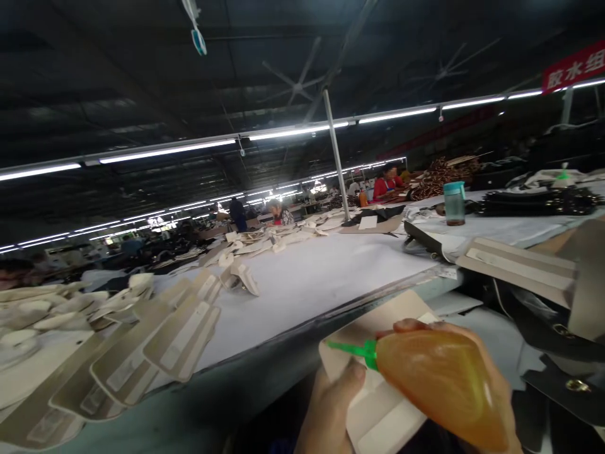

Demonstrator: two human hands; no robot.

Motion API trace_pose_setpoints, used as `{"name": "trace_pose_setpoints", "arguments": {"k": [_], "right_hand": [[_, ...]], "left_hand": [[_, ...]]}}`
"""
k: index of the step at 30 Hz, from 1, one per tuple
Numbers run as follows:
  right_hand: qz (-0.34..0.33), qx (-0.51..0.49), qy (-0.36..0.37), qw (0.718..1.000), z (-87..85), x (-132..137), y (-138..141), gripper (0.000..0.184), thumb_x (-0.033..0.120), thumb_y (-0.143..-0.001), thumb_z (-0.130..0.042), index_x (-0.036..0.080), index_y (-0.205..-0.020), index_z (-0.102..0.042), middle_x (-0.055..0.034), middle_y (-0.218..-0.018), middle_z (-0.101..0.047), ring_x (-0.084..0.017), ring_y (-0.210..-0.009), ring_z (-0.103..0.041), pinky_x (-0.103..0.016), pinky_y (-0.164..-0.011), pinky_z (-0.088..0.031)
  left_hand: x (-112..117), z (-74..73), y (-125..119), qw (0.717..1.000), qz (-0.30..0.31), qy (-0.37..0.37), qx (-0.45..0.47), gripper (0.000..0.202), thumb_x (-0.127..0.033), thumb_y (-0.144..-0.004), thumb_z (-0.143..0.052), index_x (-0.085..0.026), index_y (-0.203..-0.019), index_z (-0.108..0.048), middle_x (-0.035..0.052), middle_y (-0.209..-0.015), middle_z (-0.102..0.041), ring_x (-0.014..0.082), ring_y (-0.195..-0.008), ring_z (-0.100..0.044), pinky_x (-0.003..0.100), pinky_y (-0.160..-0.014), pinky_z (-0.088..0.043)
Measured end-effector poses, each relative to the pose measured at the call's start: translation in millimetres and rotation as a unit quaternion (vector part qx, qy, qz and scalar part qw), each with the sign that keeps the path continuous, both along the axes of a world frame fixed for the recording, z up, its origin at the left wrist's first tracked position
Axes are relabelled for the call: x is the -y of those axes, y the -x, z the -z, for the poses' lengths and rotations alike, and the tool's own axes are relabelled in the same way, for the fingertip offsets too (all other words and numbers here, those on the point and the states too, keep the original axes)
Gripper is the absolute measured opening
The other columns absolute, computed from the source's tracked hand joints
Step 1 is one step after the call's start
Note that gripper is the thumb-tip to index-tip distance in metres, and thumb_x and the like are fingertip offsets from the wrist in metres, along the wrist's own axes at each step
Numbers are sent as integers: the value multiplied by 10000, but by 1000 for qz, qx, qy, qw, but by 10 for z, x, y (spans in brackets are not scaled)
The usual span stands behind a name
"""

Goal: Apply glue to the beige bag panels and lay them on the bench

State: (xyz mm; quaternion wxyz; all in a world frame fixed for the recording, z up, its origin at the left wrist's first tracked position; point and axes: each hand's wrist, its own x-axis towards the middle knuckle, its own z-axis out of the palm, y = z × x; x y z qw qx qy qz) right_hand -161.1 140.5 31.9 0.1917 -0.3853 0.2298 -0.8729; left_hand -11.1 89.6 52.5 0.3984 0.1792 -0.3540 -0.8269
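2 bare hands (333, 403) (501, 384), dark clothing (278, 429) (shadowed)

Amber bottle (439, 381), green nozzle (370, 354)
Beige panel (385, 413) at five o'clock, teal-lidded cup (454, 209) at three, white-lettered red banner (574, 68) at two.

Your view is dim in its upper half and brighter across the middle. Slanting rows of tube lights (167, 151) glow white against the near-black ceiling (118, 75), where detail sinks into murk. The white tabletop (307, 274) at centre catches plenty of light, while deep shadow lies below its front edge. You get soft glare on the amber bottle (439, 381) at lower right. Ceiling fans (299, 86) look smeared, the far background is soft, and things stretch toward your frame's edges.
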Motion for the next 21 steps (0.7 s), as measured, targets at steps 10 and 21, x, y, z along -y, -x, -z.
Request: {"name": "trace_pose_setpoints", "arguments": {"k": [10,21], "right_hand": [[118,-184,-11,976,-504,-211,-129,317,502,-617,-835,389,-908,-781,-85,-797,-741,-233,-629,-713,-227,-559,-568],[105,-161,-21,981,-311,-89,-103,428,305,-607,-818,364,-1025,-749,-78,-946,-755,-232,-758,-734,-213,-631,-581]], "left_hand": [[-66,-99,28,998,-31,-3,47,657,-326,-605,-905,-162,-1196,-669,104,-1107,-744,341,-1222,-603,378,-1018,-470],[-24,-75,62,997,-49,11,63,798,-353,-651,-880,-199,-1363,-553,106,-1154,-729,362,-1217,-603,450,-1052,-456]]}}
